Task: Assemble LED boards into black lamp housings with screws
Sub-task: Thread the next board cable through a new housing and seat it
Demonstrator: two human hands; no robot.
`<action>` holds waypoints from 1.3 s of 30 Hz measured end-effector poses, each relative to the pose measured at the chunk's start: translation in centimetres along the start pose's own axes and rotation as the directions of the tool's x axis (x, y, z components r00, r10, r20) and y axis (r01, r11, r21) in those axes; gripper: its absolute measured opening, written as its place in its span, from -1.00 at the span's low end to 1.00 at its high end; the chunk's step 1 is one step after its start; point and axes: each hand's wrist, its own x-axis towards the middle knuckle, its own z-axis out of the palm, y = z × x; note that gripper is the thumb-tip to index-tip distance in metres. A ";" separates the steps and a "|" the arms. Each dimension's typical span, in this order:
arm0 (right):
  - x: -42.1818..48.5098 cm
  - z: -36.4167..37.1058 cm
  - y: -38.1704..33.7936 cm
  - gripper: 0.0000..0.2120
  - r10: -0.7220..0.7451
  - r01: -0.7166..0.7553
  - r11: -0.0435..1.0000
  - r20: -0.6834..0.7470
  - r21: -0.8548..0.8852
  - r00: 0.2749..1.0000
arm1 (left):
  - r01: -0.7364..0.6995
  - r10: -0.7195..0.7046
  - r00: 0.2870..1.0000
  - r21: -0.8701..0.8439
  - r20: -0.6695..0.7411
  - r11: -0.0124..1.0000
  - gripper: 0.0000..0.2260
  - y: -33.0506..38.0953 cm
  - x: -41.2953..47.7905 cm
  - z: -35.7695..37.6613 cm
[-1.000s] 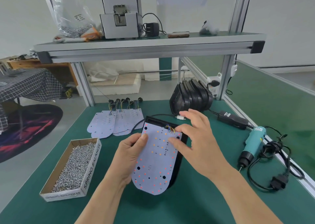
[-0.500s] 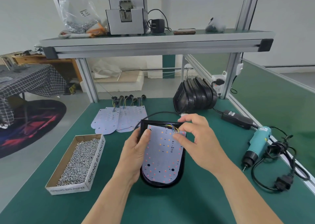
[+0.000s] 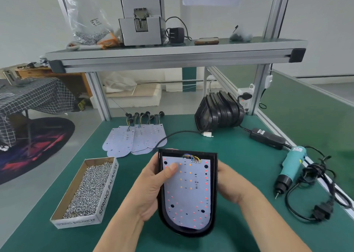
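Open green bench lies between the right hand and the electric screwdriver, whose tangled cord crowds the right edge. A narrow bare strip separates the left hand from the box of screws. Beyond the held lamp housing, a black cable crosses the way to the stack of housings. Spare LED boards fan out at far left, and a power adapter lies at far right. The shelf caps the room overhead.

two hands, one held housing, one screwdriver
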 end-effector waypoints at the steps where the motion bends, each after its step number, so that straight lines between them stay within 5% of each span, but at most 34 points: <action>1: 0.1 0.5 0.2 -0.44 0.019 -0.019 0.999 0.002 -0.033 1.000 | 0.014 -0.014 1.000 -0.007 0.006 1.000 -0.45 0.1 0.0 0.2; 5: 1.1 0.6 1.4 -0.52 -0.037 -0.014 0.970 -0.201 -0.244 0.979 | -0.003 0.000 0.999 -0.055 -0.038 0.998 -0.55 0.8 -0.1 -0.1; 9: 1.2 -0.2 2.6 -0.82 0.056 -0.143 0.927 -0.250 -0.346 0.967 | -0.002 -0.002 0.997 -0.059 -0.076 0.998 -0.63 0.8 -0.3 0.3; 15: -0.7 0.1 1.4 -0.67 0.026 0.033 0.989 -0.384 0.147 0.923 | -0.040 0.026 0.980 -0.067 -0.196 0.997 -0.70 1.9 0.6 0.2; 19: -1.5 1.3 0.5 -0.95 -0.118 0.077 0.990 -0.397 -0.118 0.910 | -0.070 0.074 0.989 0.035 -0.131 0.997 -0.80 1.1 0.5 1.2; 24: -2.0 1.9 0.9 -0.90 -0.308 0.083 0.900 -0.491 -0.428 0.815 | -0.108 0.116 0.993 0.283 -0.013 0.953 -0.80 1.6 0.8 0.7; 27: -2.4 1.9 0.8 -0.92 -0.386 0.092 0.826 -0.438 -0.557 0.812 | -0.132 0.093 0.989 0.408 0.112 0.904 -0.74 2.4 1.1 0.0; 29: -2.6 1.1 0.2 -0.96 -0.340 0.159 0.864 -0.321 -0.478 0.884 | -0.184 0.123 0.979 0.442 0.164 0.878 -0.76 2.9 1.3 -0.5; 31: -2.7 -0.3 -0.3 -0.69 -0.208 0.189 0.975 -0.173 -0.120 0.963 | -0.225 0.143 0.968 0.457 0.207 0.860 -0.78 3.1 1.4 -1.1; 33: -2.2 -1.5 -0.6 -0.59 -0.108 0.141 0.960 -0.142 0.243 0.984 | -0.222 0.128 0.963 0.423 0.238 0.879 -0.80 3.3 1.5 -1.6; 35: -1.1 -1.8 -0.5 -0.63 -0.094 0.110 0.989 -0.152 0.103 0.984 | -0.198 0.092 0.952 0.357 0.293 0.913 -0.80 3.3 1.5 -1.6; 37: 0.1 -0.8 -0.3 -0.38 -0.059 0.059 0.994 0.000 -0.096 0.998 | -0.189 0.058 0.923 0.317 0.379 0.930 -0.81 3.5 1.5 -1.4; 39: 1.1 0.1 0.1 -0.40 -0.007 0.021 0.990 0.102 -0.137 0.995 | -0.164 0.032 0.903 0.278 0.428 0.947 -0.83 3.6 1.6 -1.4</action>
